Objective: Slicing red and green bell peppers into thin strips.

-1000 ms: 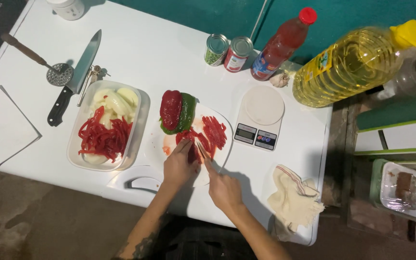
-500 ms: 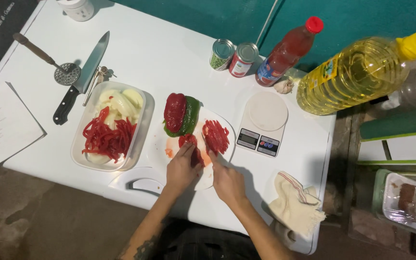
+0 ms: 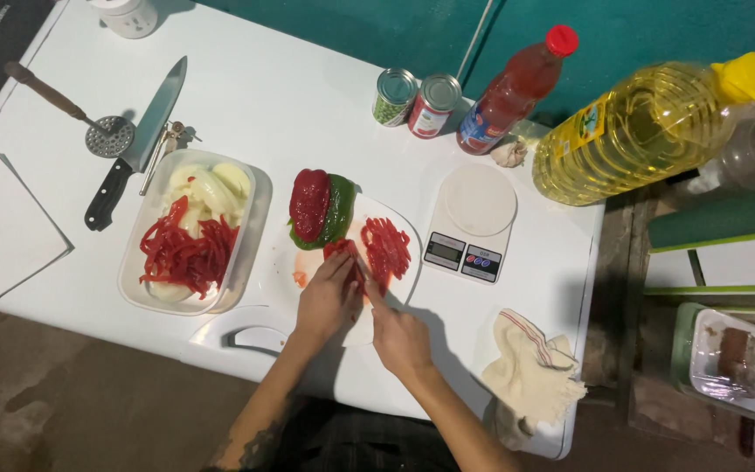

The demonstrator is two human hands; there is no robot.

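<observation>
On white board (image 3: 308, 288), centre near | left hand (image 3: 329, 297) curled, pinning red pepper piece (image 3: 340, 250) | right hand (image 3: 399, 336) closed on knife, blade hidden | risk: fingertips beside cut, wet pepper slips, I nick myself

One head-worn camera looks steeply down from above the person, facing forward over the white bench (image 3: 246, 79). It stands high enough to take in nearly the whole benchtop, the floor at lower left and a teal wall along the top edge. The person's forearms enter from the bottom edge, near centre.
</observation>
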